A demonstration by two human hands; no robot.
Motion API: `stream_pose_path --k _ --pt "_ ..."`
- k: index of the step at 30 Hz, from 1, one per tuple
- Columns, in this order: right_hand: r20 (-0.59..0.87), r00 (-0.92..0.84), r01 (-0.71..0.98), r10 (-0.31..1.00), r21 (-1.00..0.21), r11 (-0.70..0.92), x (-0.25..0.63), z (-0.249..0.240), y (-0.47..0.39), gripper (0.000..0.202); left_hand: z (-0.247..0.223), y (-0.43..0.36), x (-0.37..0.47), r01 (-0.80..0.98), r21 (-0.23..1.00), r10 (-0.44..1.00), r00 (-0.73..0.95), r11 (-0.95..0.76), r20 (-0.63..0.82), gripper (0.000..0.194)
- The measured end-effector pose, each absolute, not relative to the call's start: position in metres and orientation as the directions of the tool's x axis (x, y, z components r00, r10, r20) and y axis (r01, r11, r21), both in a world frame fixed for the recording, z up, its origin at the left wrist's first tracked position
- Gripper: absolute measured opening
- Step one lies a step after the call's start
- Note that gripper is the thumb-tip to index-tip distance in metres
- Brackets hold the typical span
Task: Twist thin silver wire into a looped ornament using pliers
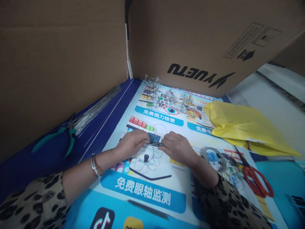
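Observation:
My left hand [133, 143] is closed in a pinch on a thin wire, just left of centre. Facing it, my right hand [177, 148] is wrapped round a small dark pointed tool [156, 144], whose tip reaches toward my left fingertips. Whether the tool is tweezers or small pliers, I cannot make out. Below and between the hands, the thin wire is bent into several petal-like loops [153, 163], with another loop standing above the fingers. The wire is faint against the printed sheet [176, 178].
Teal-handled pliers [69, 135] and a bundle of straight wires [98, 108] lie left. Wire shapes with beads [171, 98] stand at the back. To the right are a tape roll [224, 162], bead packets [235, 175], red scissors [256, 178] and a yellow bag [247, 124]. Cardboard walls [166, 38] enclose the back.

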State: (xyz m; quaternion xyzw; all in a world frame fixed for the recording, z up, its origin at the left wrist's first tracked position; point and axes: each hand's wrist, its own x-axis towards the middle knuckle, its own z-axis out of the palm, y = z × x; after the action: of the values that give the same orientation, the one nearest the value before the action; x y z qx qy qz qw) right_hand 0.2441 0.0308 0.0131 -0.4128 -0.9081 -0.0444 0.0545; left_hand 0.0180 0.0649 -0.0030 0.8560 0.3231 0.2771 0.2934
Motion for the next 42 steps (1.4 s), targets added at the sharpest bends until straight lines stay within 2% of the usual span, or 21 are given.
stream_pose_path --k 13,19,22,31,42 --pt "0.159 -0.642 0.763 0.75 0.045 0.645 0.243 0.008 0.03 0.03 -0.005 0.065 0.019 0.397 0.699 0.732 0.626 -0.595 0.267 0.014" --pt "0.156 -0.529 0.818 0.834 -0.168 0.55 0.248 0.003 0.032 0.029 -0.004 0.067 0.018 0.402 0.764 0.787 0.578 -0.505 0.215 0.012" --pt "0.138 -0.531 0.811 0.836 -0.204 0.549 0.249 0.004 0.032 0.029 -0.005 0.067 0.018 0.403 0.774 0.794 0.573 -0.489 0.203 0.012" --pt "0.092 -0.584 0.801 0.807 -0.096 0.591 0.246 0.012 0.031 0.031 -0.004 0.067 0.02 0.396 0.777 0.799 0.56 -0.488 0.216 0.01" --pt "0.103 -0.616 0.787 0.781 0.022 0.617 0.239 0.018 0.03 0.031 -0.003 0.067 0.021 0.405 0.748 0.776 0.587 -0.526 0.228 0.011"
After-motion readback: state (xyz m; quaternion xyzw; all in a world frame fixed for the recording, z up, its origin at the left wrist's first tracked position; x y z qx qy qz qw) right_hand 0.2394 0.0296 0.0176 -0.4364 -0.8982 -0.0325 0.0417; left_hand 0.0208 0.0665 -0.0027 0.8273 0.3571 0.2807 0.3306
